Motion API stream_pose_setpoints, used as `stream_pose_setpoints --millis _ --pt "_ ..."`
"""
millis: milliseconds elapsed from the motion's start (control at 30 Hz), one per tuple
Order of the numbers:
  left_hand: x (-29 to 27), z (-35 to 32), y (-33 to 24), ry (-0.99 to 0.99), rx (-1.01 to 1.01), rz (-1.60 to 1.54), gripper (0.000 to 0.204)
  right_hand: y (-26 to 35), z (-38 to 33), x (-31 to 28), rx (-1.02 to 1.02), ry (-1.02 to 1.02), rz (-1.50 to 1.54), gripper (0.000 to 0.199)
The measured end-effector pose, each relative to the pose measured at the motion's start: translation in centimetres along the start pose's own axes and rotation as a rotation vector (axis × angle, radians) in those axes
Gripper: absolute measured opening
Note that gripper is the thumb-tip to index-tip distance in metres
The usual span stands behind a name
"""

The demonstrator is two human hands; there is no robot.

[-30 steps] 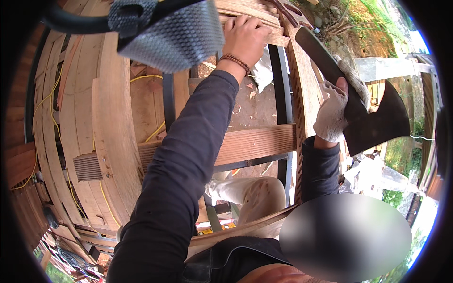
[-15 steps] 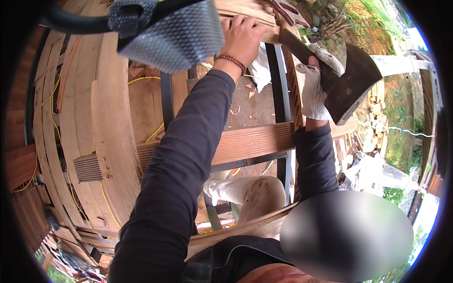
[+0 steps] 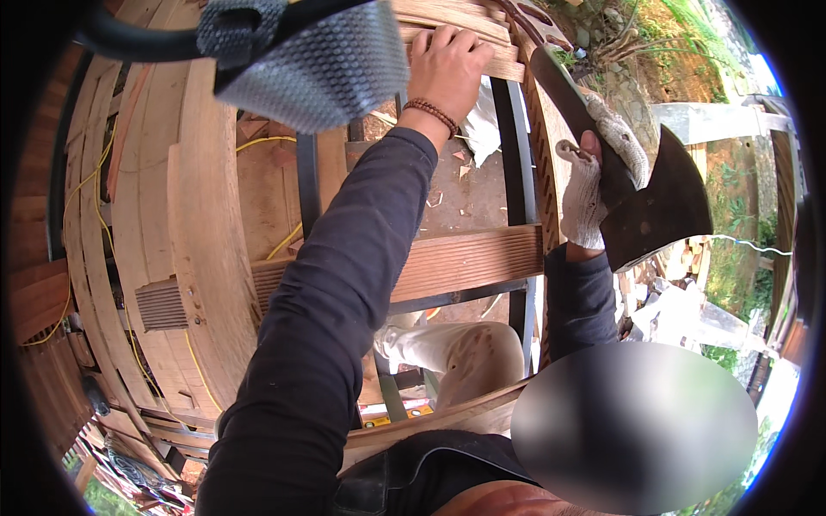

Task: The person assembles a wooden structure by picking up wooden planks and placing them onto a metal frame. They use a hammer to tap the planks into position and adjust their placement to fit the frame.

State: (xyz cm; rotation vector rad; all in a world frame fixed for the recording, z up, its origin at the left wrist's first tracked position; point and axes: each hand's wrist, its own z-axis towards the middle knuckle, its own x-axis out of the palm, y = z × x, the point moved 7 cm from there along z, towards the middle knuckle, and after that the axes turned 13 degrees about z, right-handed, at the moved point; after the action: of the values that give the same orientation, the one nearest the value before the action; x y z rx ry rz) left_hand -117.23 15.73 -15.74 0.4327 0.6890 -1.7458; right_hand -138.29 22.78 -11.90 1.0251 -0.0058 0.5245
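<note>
My left hand (image 3: pixel 447 73) is bare, with a brown bead bracelet at the wrist. Its fingers curl over wooden strips (image 3: pixel 506 65) stacked at the far side of the frame. In a white knitted glove, my right hand (image 3: pixel 583 202) is wrapped round the dark handle of an axe (image 3: pixel 661 203). The thumb tip pokes out of the glove. The broad dark axe head lies near the hand, and the handle points away toward the strips. The axe is held up, apart from the wood.
A grooved wooden beam (image 3: pixel 469 261) crosses below my arms over a black metal frame (image 3: pixel 520 155). Long planks (image 3: pixel 202 224) run along the left, with a yellow cable (image 3: pixel 103 228) among them. A grey textured strap (image 3: pixel 331 73) blocks part of the view.
My right hand has brought the axe nearer to me and slightly right, with its head lower in view. My left hand has shifted a little right and still lies over the wooden strips.
</note>
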Motion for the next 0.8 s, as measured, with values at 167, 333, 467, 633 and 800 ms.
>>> stream_pose_setpoints --millis 167,333,467,633,800 --pt "0.0 0.0 0.0 0.002 0.021 -0.032 0.027 -2.4 0.0 -1.2 0.376 -0.144 -0.685 0.047" --pt "0.0 0.2 -0.3 0.021 0.029 -0.028 0.027 -1.2 -1.4 -3.0 0.076 -0.099 -0.228 0.049" --pt "-0.1 0.3 -0.1 -0.002 0.033 -0.027 0.026 -1.0 -0.4 -1.6 -0.036 0.042 -0.743 0.040" --pt "-0.1 0.2 0.1 -0.016 0.024 -0.045 0.023 -5.1 -0.6 -2.1 0.166 -0.138 0.184 0.043" --pt "0.2 0.2 0.1 -0.004 0.029 -0.019 0.025 -3.2 0.0 -0.6 0.100 -0.103 0.154 0.038"
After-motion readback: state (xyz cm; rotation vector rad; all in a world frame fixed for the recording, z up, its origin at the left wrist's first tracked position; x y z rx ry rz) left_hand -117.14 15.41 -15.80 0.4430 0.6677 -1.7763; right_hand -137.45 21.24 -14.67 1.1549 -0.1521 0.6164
